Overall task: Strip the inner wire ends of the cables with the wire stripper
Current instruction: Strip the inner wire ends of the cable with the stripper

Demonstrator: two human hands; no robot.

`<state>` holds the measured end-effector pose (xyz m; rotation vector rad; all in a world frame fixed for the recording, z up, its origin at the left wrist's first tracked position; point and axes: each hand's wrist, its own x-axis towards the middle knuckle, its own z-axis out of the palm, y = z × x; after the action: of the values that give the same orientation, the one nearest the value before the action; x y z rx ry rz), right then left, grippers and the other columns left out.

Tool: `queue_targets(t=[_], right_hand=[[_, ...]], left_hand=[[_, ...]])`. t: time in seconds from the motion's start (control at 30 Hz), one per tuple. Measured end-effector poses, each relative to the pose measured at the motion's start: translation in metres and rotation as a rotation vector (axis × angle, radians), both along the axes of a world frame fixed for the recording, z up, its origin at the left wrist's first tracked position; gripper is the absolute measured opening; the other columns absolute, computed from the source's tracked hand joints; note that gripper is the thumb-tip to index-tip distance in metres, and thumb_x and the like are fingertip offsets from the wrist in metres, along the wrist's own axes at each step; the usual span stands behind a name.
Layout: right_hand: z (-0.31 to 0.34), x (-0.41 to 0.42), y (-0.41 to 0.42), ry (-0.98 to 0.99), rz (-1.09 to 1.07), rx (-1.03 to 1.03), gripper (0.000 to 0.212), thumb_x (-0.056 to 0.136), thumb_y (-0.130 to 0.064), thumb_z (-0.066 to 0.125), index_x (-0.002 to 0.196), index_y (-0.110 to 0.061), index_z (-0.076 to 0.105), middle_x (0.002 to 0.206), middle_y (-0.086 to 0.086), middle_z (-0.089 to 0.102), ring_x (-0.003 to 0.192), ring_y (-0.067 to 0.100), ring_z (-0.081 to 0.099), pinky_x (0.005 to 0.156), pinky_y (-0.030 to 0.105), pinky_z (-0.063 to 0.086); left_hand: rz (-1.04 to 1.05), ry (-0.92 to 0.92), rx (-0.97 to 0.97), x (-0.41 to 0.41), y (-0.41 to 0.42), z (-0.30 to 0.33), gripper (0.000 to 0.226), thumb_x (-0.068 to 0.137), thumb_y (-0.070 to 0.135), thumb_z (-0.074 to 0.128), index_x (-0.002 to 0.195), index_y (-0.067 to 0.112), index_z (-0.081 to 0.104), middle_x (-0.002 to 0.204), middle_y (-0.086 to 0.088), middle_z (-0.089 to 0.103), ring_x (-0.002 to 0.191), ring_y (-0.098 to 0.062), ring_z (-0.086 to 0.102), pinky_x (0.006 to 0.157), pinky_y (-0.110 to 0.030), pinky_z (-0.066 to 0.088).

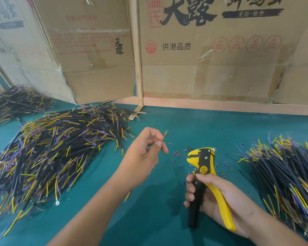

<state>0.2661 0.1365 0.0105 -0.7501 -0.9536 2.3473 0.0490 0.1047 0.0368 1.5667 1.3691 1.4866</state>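
One cable (pixel 163 137) is being pinched between thumb and fingertips of the left hand (pixel 146 151), its yellow wire ends sticking up past the fingers; the other end (pixel 127 197) is showing below the forearm. One wire stripper (pixel 202 167) (yellow and black) is being gripped by the right hand (pixel 212 194), fingers curled round both handles, jaws pointing away and left, held clear of the cable and above the green mat (pixel 167 228). Three cable piles are being counted: a big one (pixel 57 150) left of the hands, a smaller one (pixel 14 102) at the far left edge, a third (pixel 288 176) on the right. Cables per pile can't be counted. Many small insulation offcuts (pixel 176 154) are lying scattered on the mat between stripper and left hand. Cardboard boxes (pixel 212 50) are being used as a back wall behind a wooden frame (pixel 137 55).
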Motion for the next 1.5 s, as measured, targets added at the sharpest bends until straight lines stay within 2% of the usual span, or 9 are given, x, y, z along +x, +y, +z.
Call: queue_targets(t=[0.13,0.23,0.4,0.53,0.67,0.87,1.1,1.23,1.5], right_hand=[[-0.002,0.0,0.002,0.003,0.004,0.008,0.025,0.088,-0.017,0.058,0.103,0.002,0.058,0.079,0.017,0.05,0.067,0.03,0.051,0.071,0.047,0.053],[-0.009,0.0,0.005,0.021,0.028,0.004,0.025,0.083,-0.013,0.069,0.101,0.002,0.061,0.079,0.017,0.051,0.067,0.03,0.053,0.071,0.047,0.054],[-0.026,0.0,0.015,0.048,0.065,-0.008,0.04,0.069,-0.025,0.085,0.096,0.0,0.069,0.079,0.016,0.054,0.067,0.031,0.056,0.072,0.049,0.054],[-0.036,0.001,0.023,0.057,0.075,-0.019,0.038,0.073,-0.026,0.083,0.098,-0.001,0.07,0.08,0.016,0.056,0.069,0.031,0.058,0.074,0.05,0.053],[-0.038,0.003,0.024,0.092,0.112,-0.021,0.032,0.084,-0.026,0.076,0.104,-0.002,0.069,0.084,0.016,0.057,0.074,0.032,0.058,0.079,0.051,0.052],[-0.028,0.0,0.016,0.037,0.052,-0.016,0.044,0.063,-0.025,0.088,0.094,0.0,0.07,0.078,0.016,0.054,0.066,0.03,0.056,0.07,0.048,0.054],[-0.008,0.001,0.005,0.022,0.035,0.004,0.024,0.081,-0.013,0.069,0.099,0.002,0.063,0.079,0.016,0.051,0.067,0.03,0.052,0.071,0.047,0.054],[-0.006,0.0,0.003,0.009,0.009,-0.001,0.025,0.085,-0.02,0.06,0.099,0.002,0.063,0.079,0.016,0.051,0.067,0.029,0.052,0.07,0.046,0.055],[-0.006,0.0,0.002,0.014,0.005,-0.003,0.026,0.085,-0.02,0.06,0.099,0.002,0.061,0.078,0.016,0.05,0.066,0.03,0.052,0.07,0.047,0.054]], left_hand=[[0.033,0.039,-0.014,0.0,0.001,-0.002,0.024,0.104,0.01,0.044,0.097,0.032,0.047,0.081,0.005,0.066,0.044,-0.012,0.033,0.045,-0.023,0.032],[0.044,0.082,-0.019,0.0,0.0,-0.004,0.02,0.102,0.014,0.045,0.098,0.034,0.046,0.08,0.005,0.066,0.045,-0.012,0.034,0.046,-0.025,0.032],[0.079,0.197,-0.01,0.003,-0.003,-0.003,0.019,0.102,0.014,0.048,0.099,0.033,0.045,0.08,0.003,0.065,0.048,-0.012,0.034,0.045,-0.023,0.03],[0.093,0.24,0.001,0.005,-0.004,-0.002,0.016,0.102,0.014,0.05,0.099,0.028,0.042,0.08,0.005,0.067,0.05,-0.006,0.038,0.049,-0.014,0.031],[0.053,0.238,0.013,0.003,-0.003,-0.002,0.014,0.103,0.011,0.049,0.1,0.023,0.044,0.084,0.007,0.07,0.056,-0.01,0.034,0.053,-0.017,0.032],[0.026,0.184,0.007,0.003,-0.001,-0.004,0.014,0.103,0.01,0.05,0.1,0.023,0.046,0.088,0.008,0.073,0.057,-0.008,0.036,0.054,-0.019,0.032],[-0.012,0.205,0.02,0.002,-0.001,-0.003,0.019,0.104,0.01,0.047,0.099,0.028,0.043,0.094,0.008,0.073,0.054,-0.014,0.029,0.05,-0.022,0.03],[-0.021,0.225,0.031,0.002,-0.001,-0.004,0.021,0.104,0.009,0.046,0.1,0.029,0.043,0.094,0.007,0.073,0.055,-0.016,0.029,0.051,-0.022,0.03],[-0.041,0.239,0.039,0.003,-0.003,-0.002,0.009,0.105,0.017,0.045,0.104,0.026,0.043,0.095,0.008,0.072,0.057,-0.016,0.032,0.052,-0.022,0.031]])
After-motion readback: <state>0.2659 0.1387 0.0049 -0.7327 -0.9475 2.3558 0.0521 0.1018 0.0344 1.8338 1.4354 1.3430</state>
